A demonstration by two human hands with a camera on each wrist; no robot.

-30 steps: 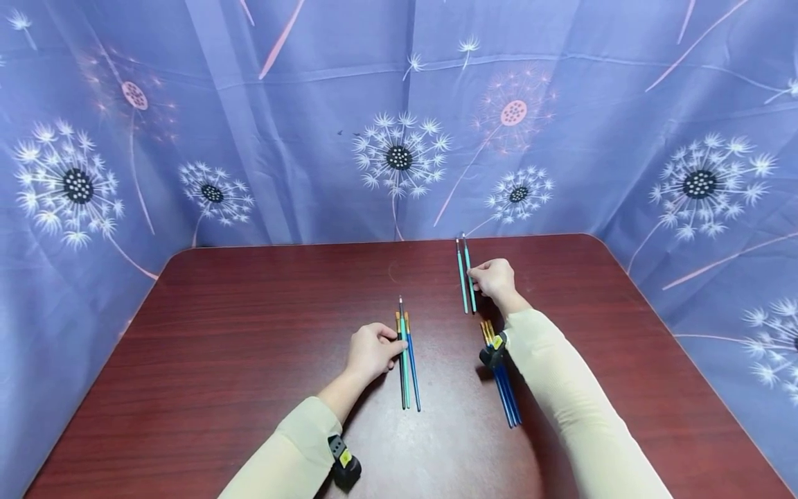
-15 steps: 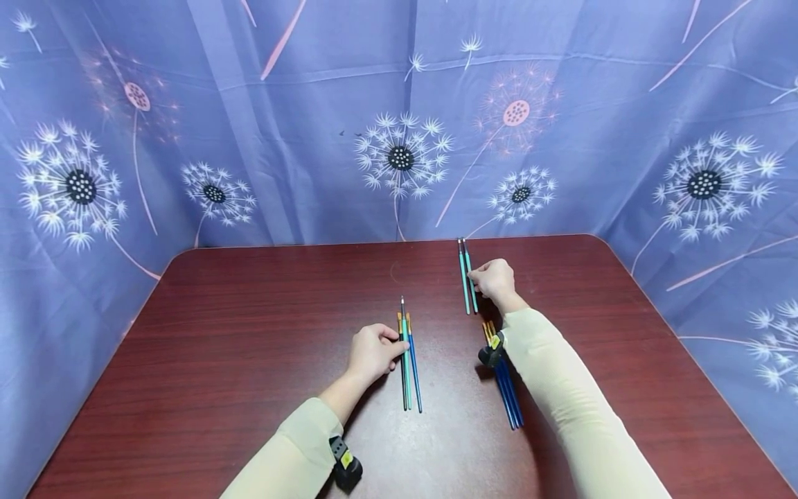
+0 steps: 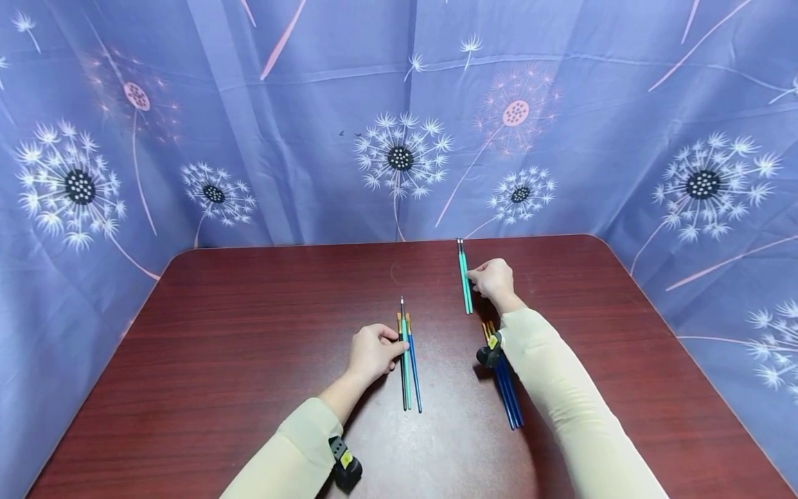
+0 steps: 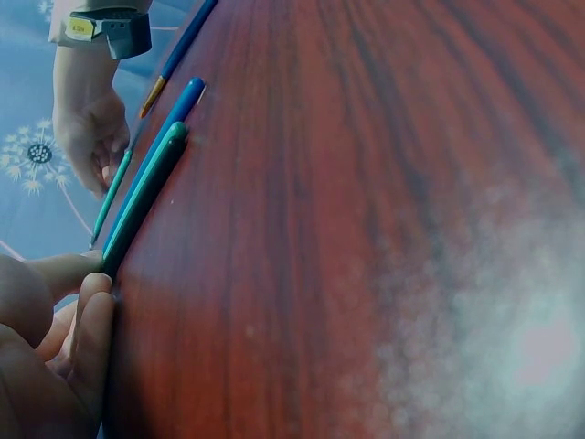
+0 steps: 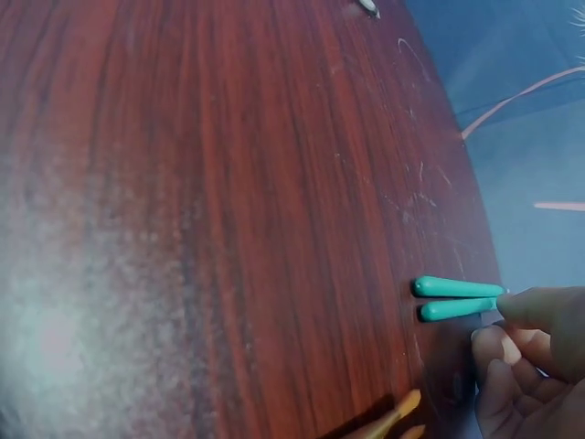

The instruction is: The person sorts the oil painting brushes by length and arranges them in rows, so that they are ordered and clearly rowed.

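A reddish table (image 3: 249,305) is backed by dandelion-print cloth (image 3: 305,138); green brushes (image 3: 408,381) are pinched by the left hand (image 3: 370,352) and farther-forward right hand (image 3: 494,279).

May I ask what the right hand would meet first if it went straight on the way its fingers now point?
Past the pinched teal brush, the right hand would probably first meet the second teal brush, lying close alongside; whether they touch farther along is unclear.

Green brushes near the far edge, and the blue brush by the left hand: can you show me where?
Green brushes (image 5: 457,288): right wrist view, on one handle.
Blue brush (image 3: 415,378): head view, on its handle.
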